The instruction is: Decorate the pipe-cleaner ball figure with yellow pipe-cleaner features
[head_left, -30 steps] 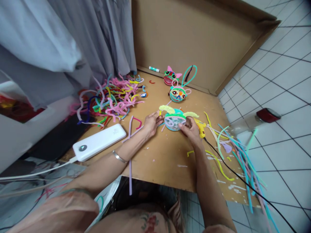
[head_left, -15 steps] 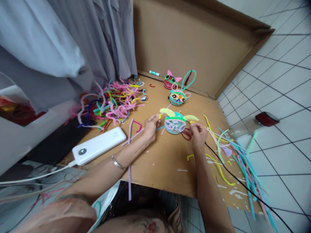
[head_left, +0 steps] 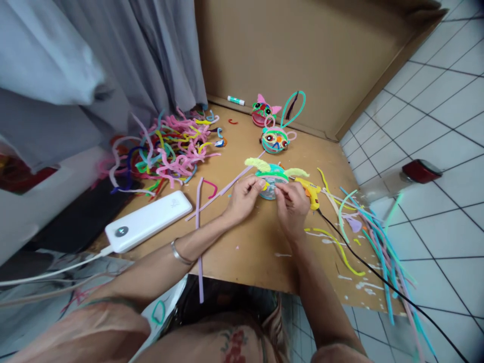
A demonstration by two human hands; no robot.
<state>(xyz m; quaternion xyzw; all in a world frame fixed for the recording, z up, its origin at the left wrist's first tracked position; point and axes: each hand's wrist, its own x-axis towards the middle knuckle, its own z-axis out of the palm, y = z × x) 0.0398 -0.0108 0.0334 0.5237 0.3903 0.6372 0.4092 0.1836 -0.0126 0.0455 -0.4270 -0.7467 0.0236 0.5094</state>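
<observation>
A round clear ball ornament point(head_left: 273, 173) banded with green and lilac pipe cleaner stands mid-table, two pale yellow ears on its top. My left hand point(head_left: 244, 195) is at its front left, thumb and finger pinched on a small yellow piece point(head_left: 265, 186). My right hand point(head_left: 292, 202) is closed at the ball's front right, fingertips against or just before it; what they hold, if anything, is hidden. Just beyond that hand lies a yellow hot glue gun point(head_left: 313, 192) with a black cord. The hands cover much of the ball's front.
Two finished-looking animal faces point(head_left: 275, 141) stand behind the ball. Tangled pipe cleaners point(head_left: 177, 146) heap at the left, near a white power bank point(head_left: 149, 221). More straight pipe cleaners point(head_left: 385, 257) hang over the right edge. A glue stick point(head_left: 236, 100) lies by the cardboard wall.
My right hand has let go of the glue gun, now lying on the table, and moved left to the ball's front. My left hand has brought the yellow piece to the ball.
</observation>
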